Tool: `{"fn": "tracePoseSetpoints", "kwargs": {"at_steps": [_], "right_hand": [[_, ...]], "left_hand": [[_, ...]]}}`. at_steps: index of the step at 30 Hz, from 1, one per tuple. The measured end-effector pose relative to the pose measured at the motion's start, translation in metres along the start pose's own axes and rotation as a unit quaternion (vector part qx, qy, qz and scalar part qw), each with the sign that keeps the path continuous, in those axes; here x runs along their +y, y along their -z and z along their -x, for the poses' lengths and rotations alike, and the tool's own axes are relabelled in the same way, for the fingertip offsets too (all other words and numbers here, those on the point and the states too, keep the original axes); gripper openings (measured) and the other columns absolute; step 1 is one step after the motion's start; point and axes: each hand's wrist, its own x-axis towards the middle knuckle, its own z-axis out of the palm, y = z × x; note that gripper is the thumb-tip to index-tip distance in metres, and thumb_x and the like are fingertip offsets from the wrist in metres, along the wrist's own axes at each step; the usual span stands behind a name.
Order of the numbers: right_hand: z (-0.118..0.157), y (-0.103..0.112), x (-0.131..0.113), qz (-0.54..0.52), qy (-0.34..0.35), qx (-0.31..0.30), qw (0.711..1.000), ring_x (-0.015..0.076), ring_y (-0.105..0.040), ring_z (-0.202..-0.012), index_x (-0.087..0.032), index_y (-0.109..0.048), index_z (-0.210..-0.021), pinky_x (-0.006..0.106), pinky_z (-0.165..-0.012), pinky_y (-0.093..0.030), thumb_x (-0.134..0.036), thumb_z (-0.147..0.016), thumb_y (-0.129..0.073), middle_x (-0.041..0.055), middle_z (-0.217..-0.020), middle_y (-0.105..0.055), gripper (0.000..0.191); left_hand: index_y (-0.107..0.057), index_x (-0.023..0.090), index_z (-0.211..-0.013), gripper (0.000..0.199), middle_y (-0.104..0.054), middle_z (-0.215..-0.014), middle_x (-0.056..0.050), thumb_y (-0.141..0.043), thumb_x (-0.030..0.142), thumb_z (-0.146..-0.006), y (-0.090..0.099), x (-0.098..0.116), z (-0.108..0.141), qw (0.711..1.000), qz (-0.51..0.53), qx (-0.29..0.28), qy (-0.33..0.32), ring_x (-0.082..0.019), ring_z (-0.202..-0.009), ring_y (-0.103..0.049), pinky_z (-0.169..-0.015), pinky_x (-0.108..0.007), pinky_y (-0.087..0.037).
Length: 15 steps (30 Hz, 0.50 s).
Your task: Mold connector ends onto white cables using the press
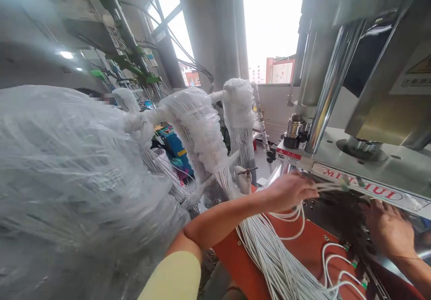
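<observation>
My left hand reaches across to the right, its fingers closed around white cables. The far ends of these cables are smeared by motion in front of the machine's front plate. Below the machine's lettered edge is my right hand, back up, with its fingers apart and pointing into the dark space; the fingertips are partly hidden. Nothing shows in it. A thick bundle of white cables lies over the orange-red board. Several cable ends with small green parts lie along the board's right side.
A press-like machine with chrome columns stands at the right. Cable bundles wrapped in clear plastic hang from a wrapped rack. One large plastic-wrapped mass fills the left. Behind are a blue machine and windows.
</observation>
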Motion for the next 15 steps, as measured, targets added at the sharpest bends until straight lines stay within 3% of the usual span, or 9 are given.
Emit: {"fn": "tracePoseSetpoints", "kwargs": {"at_steps": [2, 3, 5, 6, 8, 11, 14, 15], "right_hand": [[0.024, 0.01, -0.005, 0.029, -0.01, 0.018, 0.999, 0.0416, -0.06, -0.086, -0.03, -0.036, -0.079, 0.052, -0.067, -0.042, -0.044, -0.092, -0.028, 0.0219, -0.085, -0.061, 0.021], [0.036, 0.017, -0.008, 0.035, -0.013, 0.021, 0.999, 0.041, -0.06, -0.085, -0.03, -0.033, -0.078, 0.051, -0.066, -0.042, -0.045, -0.092, -0.028, 0.0199, -0.083, -0.062, 0.021], [0.059, 0.032, -0.013, 0.038, -0.016, 0.01, 0.999, 0.0406, -0.06, -0.082, -0.03, -0.031, -0.076, 0.05, -0.063, -0.041, -0.046, -0.091, -0.026, 0.0164, -0.077, -0.061, 0.023], [0.069, 0.04, -0.015, 0.042, -0.029, 0.004, 0.999, 0.0401, -0.06, -0.079, -0.03, -0.032, -0.075, 0.05, -0.062, -0.041, -0.047, -0.091, -0.024, 0.0156, -0.075, -0.062, 0.025], [0.089, 0.054, -0.016, 0.05, -0.072, -0.018, 0.996, 0.037, -0.059, -0.068, -0.03, -0.034, -0.071, 0.047, -0.058, -0.04, -0.049, -0.09, -0.021, 0.0142, -0.075, -0.063, 0.03], [0.117, 0.068, -0.011, 0.064, -0.124, -0.037, 0.989, 0.0316, -0.055, -0.058, -0.03, -0.033, -0.067, 0.044, -0.056, -0.04, -0.046, -0.089, -0.022, 0.012, -0.075, -0.062, 0.029], [0.144, 0.073, -0.004, 0.107, -0.157, -0.039, 0.981, 0.0303, -0.057, -0.065, -0.028, -0.033, -0.07, 0.04, -0.058, -0.04, -0.04, -0.091, -0.024, 0.0107, -0.077, -0.06, 0.025], [0.151, 0.073, -0.002, 0.126, -0.171, -0.042, 0.976, 0.0299, -0.058, -0.067, -0.027, -0.033, -0.072, 0.038, -0.058, -0.039, -0.038, -0.092, -0.024, 0.0104, -0.078, -0.06, 0.024]], "left_hand": [[-0.069, 0.018, -0.076, 0.017, -0.062, -0.065, -0.001, -0.062, 0.028, -0.089, 0.065, -0.013, -0.011, 0.982, -0.098, 0.145, 0.069, -0.014, -0.06, -0.06, -0.064, -0.025, -0.048], [-0.068, 0.017, -0.075, 0.02, -0.062, -0.063, 0.0, -0.06, 0.027, -0.09, 0.091, -0.023, -0.017, 0.968, -0.118, 0.183, 0.123, -0.013, -0.054, -0.058, -0.063, -0.025, -0.048], [-0.066, 0.015, -0.08, 0.017, -0.061, -0.06, 0.001, -0.06, 0.026, -0.091, 0.127, -0.046, -0.027, 0.937, -0.112, 0.21, 0.255, -0.012, -0.051, -0.06, -0.062, -0.025, -0.05], [-0.065, 0.014, -0.085, 0.014, -0.064, -0.061, 0.0, -0.061, 0.026, -0.091, 0.137, -0.058, -0.029, 0.924, -0.092, 0.177, 0.325, -0.013, -0.053, -0.063, -0.063, -0.024, -0.051], [-0.065, 0.012, -0.087, 0.015, -0.067, -0.062, -0.003, -0.067, 0.026, -0.086, 0.144, -0.075, -0.027, 0.897, -0.075, 0.111, 0.422, -0.016, -0.057, -0.066, -0.065, -0.026, -0.053], [-0.066, 0.009, -0.086, 0.023, -0.069, -0.065, -0.008, -0.076, 0.027, -0.077, 0.137, -0.08, -0.016, 0.876, -0.113, 0.06, 0.465, -0.022, -0.06, -0.068, -0.065, -0.031, -0.053], [-0.066, 0.014, -0.1, 0.022, -0.073, -0.085, -0.008, -0.063, 0.033, -0.089, 0.121, -0.055, 0.001, 0.894, -0.186, 0.122, 0.389, -0.02, -0.072, -0.07, -0.071, -0.028, -0.052], [-0.066, 0.016, -0.101, 0.022, -0.073, -0.089, -0.006, -0.056, 0.033, -0.093, 0.113, -0.041, 0.009, 0.911, -0.205, 0.196, 0.298, -0.017, -0.073, -0.069, -0.07, -0.026, -0.051]]}}
